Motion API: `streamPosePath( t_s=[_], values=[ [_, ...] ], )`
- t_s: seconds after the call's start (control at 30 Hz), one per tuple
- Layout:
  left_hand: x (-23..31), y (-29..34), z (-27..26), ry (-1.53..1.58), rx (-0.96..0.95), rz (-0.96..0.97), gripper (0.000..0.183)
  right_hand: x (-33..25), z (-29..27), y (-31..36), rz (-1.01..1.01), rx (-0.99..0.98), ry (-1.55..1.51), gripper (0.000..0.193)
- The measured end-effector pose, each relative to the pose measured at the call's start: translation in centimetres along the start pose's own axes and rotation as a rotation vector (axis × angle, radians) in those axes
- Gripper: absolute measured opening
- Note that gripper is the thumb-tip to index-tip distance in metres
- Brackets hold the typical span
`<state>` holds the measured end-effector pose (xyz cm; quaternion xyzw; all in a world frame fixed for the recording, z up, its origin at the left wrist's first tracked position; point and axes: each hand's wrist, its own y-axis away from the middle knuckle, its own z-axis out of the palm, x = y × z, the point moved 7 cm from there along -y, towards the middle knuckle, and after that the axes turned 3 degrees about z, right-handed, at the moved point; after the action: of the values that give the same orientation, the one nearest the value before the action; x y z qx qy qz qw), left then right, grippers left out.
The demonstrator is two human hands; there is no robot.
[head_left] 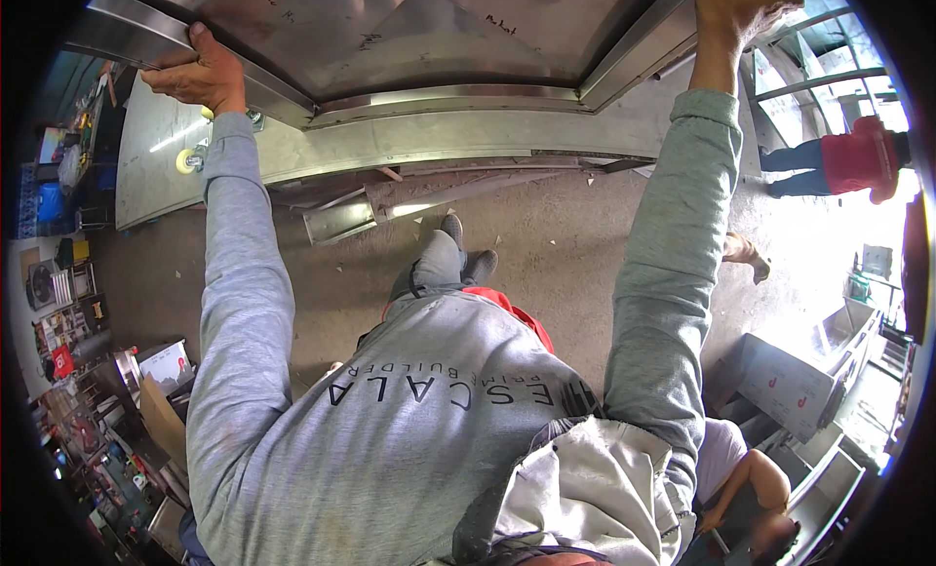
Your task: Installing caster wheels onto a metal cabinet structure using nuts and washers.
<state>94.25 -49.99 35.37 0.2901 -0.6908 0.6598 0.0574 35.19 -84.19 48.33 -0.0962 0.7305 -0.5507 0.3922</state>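
A large stainless steel panel (439,41) with a folded, raised rim fills the top of the view. Dark handwritten marks dot its shiny face. My left hand (210,74) grips the left rim, thumb on the metal and fingers along its outer side. At the opposite rim, my right hand (746,10) is closed against the panel's right side; the picture's top edge cuts off part of it. Both arms are stretched out. Below the panel lies a broad pale metal surface (390,155), with yellowish caster wheels (188,161) near my left hand.
Metal offcuts (339,220) lie on the concrete floor (546,273) ahead of my feet. A person in a red top (858,161) stands at the right, another in a white top (721,459) is at lower right. Sheet-metal boxes (790,386) stand there; cluttered shelves (68,293) line the left.
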Motion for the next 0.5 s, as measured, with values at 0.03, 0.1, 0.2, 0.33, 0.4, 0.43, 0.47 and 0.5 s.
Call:
streamPosePath(
  t_s=[0.03, 0.1, 0.2, 0.33, 0.4, 0.43, 0.47, 0.5],
  values=[
    [0.11, 0.05, 0.01, 0.002, -0.001, 0.000, 0.138, 0.05, -0.13, -0.01, -0.059, 0.044, -0.002, 0.101],
    [0.07, 0.08, -0.30, -0.011, -0.002, 0.005, 0.138, -0.29, -0.11, 0.14, -0.038, 0.015, -0.015, 0.102],
    [0.02, 0.09, -0.30, -0.018, 0.011, 0.025, 0.138, -0.44, -0.13, 0.17, -0.022, 0.011, -0.052, 0.102],
    [-0.07, 0.14, -0.27, -0.024, 0.010, 0.034, 0.138, -0.78, -0.32, 0.05, 0.018, -0.049, -0.053, 0.104],
    [0.03, 0.14, -0.14, -0.023, 0.008, 0.048, 0.136, -0.74, -0.25, 0.11, 0.012, -0.031, -0.056, 0.102],
    [0.24, 0.08, -0.01, -0.020, 0.012, 0.049, 0.136, -0.73, -0.18, 0.00, 0.005, -0.010, -0.061, 0.099],
    [0.33, 0.08, 0.10, -0.014, 0.010, 0.031, 0.135, -0.70, 0.04, -0.04, 0.003, -0.004, -0.062, 0.099],
    [0.46, 0.04, 0.09, -0.008, 0.009, 0.014, 0.133, -0.60, 0.19, 0.03, 0.013, 0.011, -0.048, 0.097]
  ],
)
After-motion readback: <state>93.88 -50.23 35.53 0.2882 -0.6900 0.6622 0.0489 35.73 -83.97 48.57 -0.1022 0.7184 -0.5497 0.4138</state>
